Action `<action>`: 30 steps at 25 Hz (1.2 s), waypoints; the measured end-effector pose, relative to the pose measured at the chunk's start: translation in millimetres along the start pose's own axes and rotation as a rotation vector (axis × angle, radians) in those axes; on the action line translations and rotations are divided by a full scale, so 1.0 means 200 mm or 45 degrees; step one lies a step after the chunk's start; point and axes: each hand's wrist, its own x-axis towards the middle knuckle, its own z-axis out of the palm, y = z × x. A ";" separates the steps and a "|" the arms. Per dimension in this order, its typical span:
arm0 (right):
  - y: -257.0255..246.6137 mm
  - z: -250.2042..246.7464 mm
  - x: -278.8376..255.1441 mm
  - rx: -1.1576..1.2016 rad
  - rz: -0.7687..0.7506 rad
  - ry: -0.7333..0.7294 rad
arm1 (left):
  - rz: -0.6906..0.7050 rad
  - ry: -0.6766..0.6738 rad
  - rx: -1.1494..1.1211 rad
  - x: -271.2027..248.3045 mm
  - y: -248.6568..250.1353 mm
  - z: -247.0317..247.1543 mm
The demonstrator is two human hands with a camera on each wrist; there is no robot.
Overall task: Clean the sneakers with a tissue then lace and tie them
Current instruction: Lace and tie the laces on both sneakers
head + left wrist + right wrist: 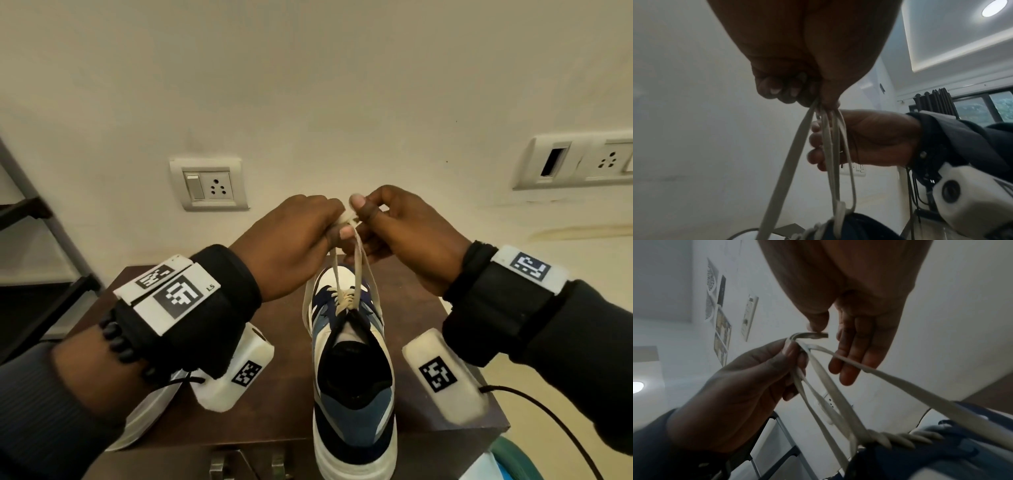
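Note:
A blue and white sneaker (352,387) stands on a dark brown table (281,394), its toe pointing away from me. Its cream laces (356,260) are pulled up taut from the top eyelets to both hands above the toe. My left hand (301,236) pinches several lace strands together between thumb and fingers, as the right wrist view shows (795,347). My right hand (387,219) holds a short bent loop of lace (812,335) between thumb and forefinger, its other fingers nearly straight. A second sneaker (147,421) lies at the left, mostly hidden under my left wrist.
The table stands against a cream wall with a socket plate (209,185) behind the hands and another (582,164) at the right. A metal shelf frame (44,219) stands at the left. A black cable (548,411) trails off the right wrist.

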 end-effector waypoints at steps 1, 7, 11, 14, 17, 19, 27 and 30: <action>0.00 0.00 -0.01 0.062 0.044 -0.056 | -0.085 -0.002 -0.063 -0.01 0.00 0.00; 0.04 -0.02 -0.13 0.169 -0.012 -0.233 | -0.483 -0.016 -0.377 -0.02 0.01 0.03; 0.06 0.02 -0.15 -0.213 -0.234 -0.048 | -0.532 -0.171 -0.331 0.01 0.03 0.02; 0.07 0.04 -0.15 -0.556 -0.326 0.045 | -0.476 -0.302 -0.183 0.02 0.04 0.00; 0.05 0.03 -0.14 -0.571 -0.260 0.013 | -0.398 -0.325 -0.042 0.02 0.03 -0.02; 0.03 0.02 -0.12 -0.503 -0.184 -0.056 | -0.385 -0.236 -0.078 0.02 0.03 -0.03; 0.06 -0.07 -0.12 -0.662 -0.204 -0.108 | -0.452 -0.180 -0.315 0.02 0.02 -0.01; 0.09 -0.05 -0.19 -0.935 -0.662 0.203 | -0.496 -0.183 -0.383 0.02 0.03 0.00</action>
